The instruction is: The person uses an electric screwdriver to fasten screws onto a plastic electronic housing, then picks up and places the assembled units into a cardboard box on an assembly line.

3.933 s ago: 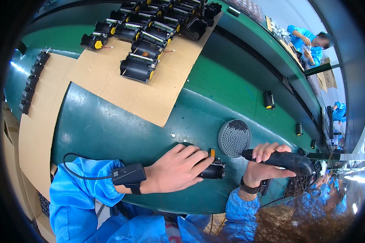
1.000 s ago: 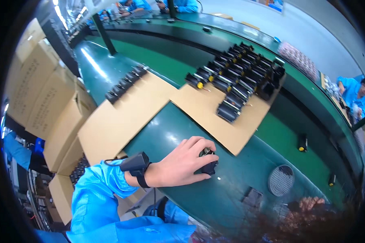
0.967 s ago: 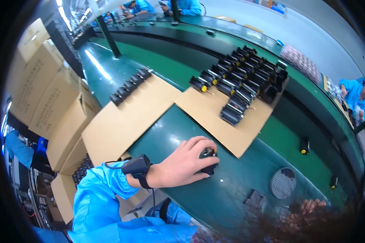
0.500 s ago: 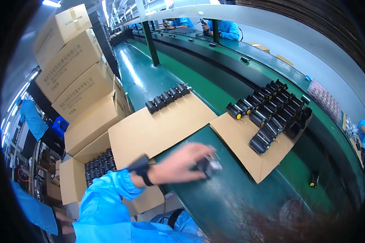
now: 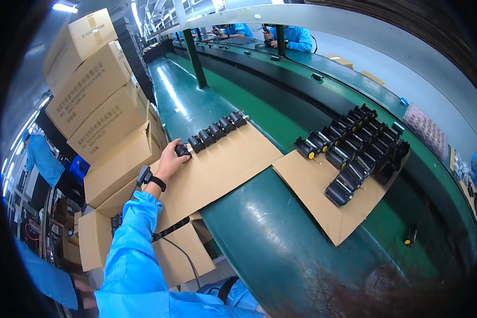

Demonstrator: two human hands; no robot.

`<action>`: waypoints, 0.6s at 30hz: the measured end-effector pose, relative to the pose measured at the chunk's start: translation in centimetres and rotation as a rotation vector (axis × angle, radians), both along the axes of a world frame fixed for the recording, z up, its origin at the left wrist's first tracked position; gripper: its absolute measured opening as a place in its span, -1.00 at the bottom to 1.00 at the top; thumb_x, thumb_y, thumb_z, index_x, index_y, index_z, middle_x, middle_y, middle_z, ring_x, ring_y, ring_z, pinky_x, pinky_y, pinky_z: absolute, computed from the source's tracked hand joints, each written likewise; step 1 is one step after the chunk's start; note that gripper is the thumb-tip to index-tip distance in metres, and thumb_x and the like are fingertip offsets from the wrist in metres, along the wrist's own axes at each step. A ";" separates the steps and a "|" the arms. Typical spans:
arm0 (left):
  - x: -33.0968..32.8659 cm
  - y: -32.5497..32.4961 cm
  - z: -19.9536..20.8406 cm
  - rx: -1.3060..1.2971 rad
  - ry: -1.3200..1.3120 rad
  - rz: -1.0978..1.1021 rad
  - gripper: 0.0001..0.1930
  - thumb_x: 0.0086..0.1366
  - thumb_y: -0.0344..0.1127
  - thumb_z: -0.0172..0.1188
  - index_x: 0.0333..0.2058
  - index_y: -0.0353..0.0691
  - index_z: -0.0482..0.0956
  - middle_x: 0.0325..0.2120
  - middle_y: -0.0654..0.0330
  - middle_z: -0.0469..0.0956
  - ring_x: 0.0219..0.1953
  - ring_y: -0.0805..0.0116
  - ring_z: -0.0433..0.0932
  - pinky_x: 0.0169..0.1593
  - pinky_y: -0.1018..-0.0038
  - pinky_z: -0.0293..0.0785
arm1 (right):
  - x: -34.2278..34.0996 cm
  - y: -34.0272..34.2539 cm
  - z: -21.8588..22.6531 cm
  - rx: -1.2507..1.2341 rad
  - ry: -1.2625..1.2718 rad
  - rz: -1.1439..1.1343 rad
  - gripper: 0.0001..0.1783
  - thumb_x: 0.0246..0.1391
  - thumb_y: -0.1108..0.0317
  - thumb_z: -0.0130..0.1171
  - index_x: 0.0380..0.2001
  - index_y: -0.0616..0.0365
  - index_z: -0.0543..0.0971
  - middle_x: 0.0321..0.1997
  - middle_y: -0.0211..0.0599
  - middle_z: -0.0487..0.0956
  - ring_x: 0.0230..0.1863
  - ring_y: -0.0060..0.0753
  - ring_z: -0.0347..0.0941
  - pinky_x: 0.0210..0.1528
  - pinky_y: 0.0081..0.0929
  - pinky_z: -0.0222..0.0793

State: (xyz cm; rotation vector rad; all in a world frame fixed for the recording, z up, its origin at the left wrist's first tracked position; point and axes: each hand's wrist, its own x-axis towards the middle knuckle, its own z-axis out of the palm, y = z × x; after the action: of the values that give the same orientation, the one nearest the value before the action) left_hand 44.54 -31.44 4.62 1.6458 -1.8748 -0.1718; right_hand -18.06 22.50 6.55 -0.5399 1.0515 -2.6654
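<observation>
My left hand pinches small black part at near end of row on cardboard sheet. Right hand out of view. Part looks rigid, light, compact; grip by sides.

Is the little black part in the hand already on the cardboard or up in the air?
On the cardboard. The left hand rests the small black part on the cardboard sheet, ending the row of black parts.

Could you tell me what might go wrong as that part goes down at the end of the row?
The left hand holds a small black part against the row of black parts; a nudge might shift its neighbours. The cardboard sheet overhangs the green table, so pressing there might tip it.
</observation>
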 end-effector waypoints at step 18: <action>-28.2 14.4 7.2 -0.100 0.111 -0.783 -0.32 0.14 -0.45 0.38 0.28 -0.28 0.40 0.16 0.00 0.51 0.26 0.02 0.45 0.38 0.21 0.29 | 1.3 -1.5 1.6 -0.032 0.044 -0.034 -0.20 0.28 -0.54 -0.17 -0.17 0.09 0.39 -0.61 -0.43 0.34 -0.69 -0.58 0.25 -0.67 -0.60 0.18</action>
State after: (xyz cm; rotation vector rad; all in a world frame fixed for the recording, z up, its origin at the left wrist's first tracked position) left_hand 16.35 -17.06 11.87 0.7454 -2.2971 -0.4684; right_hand -16.80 21.00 8.19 -0.5948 1.0400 -2.7160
